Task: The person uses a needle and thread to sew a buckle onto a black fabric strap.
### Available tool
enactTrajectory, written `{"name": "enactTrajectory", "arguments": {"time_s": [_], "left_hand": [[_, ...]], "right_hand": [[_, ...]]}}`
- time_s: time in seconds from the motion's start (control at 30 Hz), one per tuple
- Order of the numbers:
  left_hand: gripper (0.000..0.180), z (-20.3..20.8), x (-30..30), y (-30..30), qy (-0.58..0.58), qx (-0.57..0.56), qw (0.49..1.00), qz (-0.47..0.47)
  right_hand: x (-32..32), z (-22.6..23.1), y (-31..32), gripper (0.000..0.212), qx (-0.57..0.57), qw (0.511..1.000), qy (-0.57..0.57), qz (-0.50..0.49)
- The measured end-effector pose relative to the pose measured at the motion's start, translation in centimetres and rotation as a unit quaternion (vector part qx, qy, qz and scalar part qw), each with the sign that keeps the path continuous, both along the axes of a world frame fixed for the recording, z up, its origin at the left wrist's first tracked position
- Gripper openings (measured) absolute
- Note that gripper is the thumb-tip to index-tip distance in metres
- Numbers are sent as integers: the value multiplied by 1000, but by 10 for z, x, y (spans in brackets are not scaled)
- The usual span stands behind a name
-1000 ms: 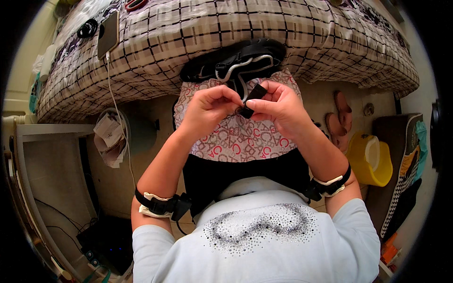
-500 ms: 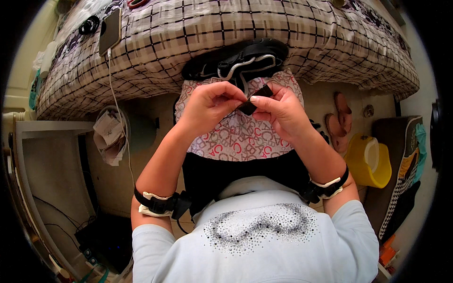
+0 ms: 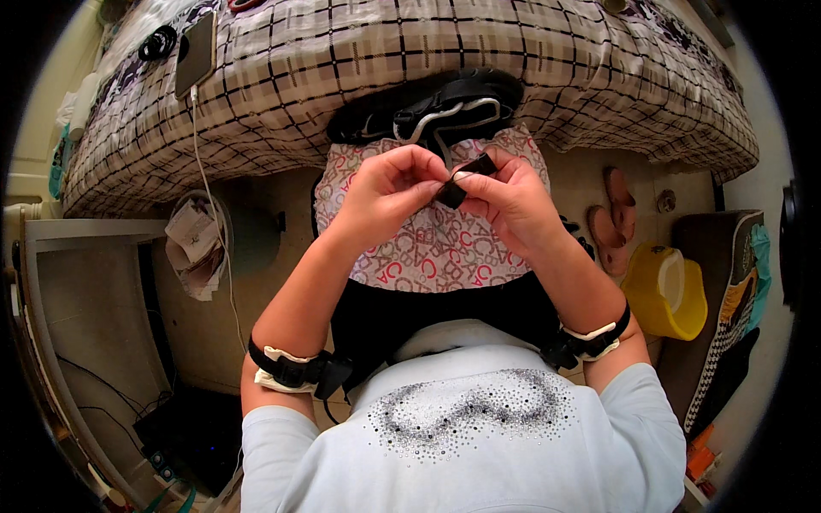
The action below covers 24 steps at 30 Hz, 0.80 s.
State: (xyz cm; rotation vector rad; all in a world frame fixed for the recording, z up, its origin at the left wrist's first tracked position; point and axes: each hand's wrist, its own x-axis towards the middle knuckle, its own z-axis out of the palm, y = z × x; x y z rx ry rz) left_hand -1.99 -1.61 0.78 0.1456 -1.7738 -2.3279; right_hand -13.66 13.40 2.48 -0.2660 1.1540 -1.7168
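Observation:
Over my lap, my left hand (image 3: 389, 192) is closed in a pinch, fingertips right at the edge of a short black strap piece (image 3: 450, 195). What sits between those fingertips is too small to make out. My right hand (image 3: 510, 195) grips that piece between thumb and fingers, and its flat end pokes out above the thumb. Just beyond both hands lies a black fabric item with straps and light grey piping (image 3: 428, 107), against the bed's edge. A grey strip runs from it down toward my fingers. Beneath the hands a letter-patterned cloth (image 3: 428, 256) covers my lap.
The bed with a checked cover (image 3: 590, 73) spans the far side, holding a phone on a white cable (image 3: 197, 56) and a coiled black cord (image 3: 157, 43). A bin with papers (image 3: 197, 235) stands left. Pink slippers (image 3: 609, 231) and a yellow bucket (image 3: 663, 295) are at right.
Both hands stay nearly in place around the black strap piece, which has shifted and turned very slightly. The view has moved a little.

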Motion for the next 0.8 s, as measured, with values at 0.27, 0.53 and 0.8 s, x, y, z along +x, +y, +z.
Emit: {"name": "enactTrajectory", "arguments": {"time_s": [0.27,0.53,0.8], "left_hand": [[26,37,9,-2,-3,-338,935,112],[16,52,22,21,168,-586,776,158],[14,56,51,51,241,-415,872,94]], "right_hand": [[5,1,6,16,-25,999,28,4],[18,7,9,15,-75,988,133,-2],[23,1,20,22,-128,960,237,-74]]}}
